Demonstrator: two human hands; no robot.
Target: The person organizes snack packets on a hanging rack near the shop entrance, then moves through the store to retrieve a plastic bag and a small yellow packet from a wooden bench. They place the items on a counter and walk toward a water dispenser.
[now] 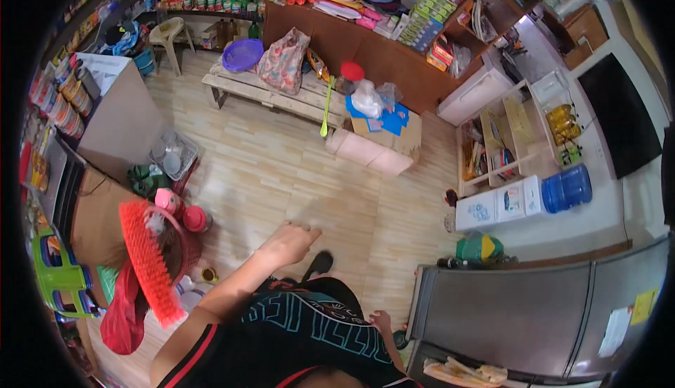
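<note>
My left hand (pixel 289 243) reaches forward over the tiled floor (pixel 253 177), back upward and fingers curled under. Its palm is hidden, and nothing shows sticking out of it. Low beside my body hangs my right hand (pixel 381 319), partly covered, with the fingers bent; whether it holds something cannot be seen. The grey refrigerator (pixel 501 303) stands to the right of that hand. To the left of my left arm, a broom head with red-orange bristles (pixel 150 261) rises in front of a pink plastic basket (pixel 191 245). A dark slipper (pixel 320 264) shows below my left hand.
A wooden bench (pixel 221 83) ahead carries a purple basin (pixel 242 54) and bags. By its right end is a cardboard box (pixel 408 137). A water dispenser (pixel 495 206) stands right. A pink-lidded jar (pixel 196 219), a mug (pixel 209 274) and a red bag (pixel 122 319) sit left.
</note>
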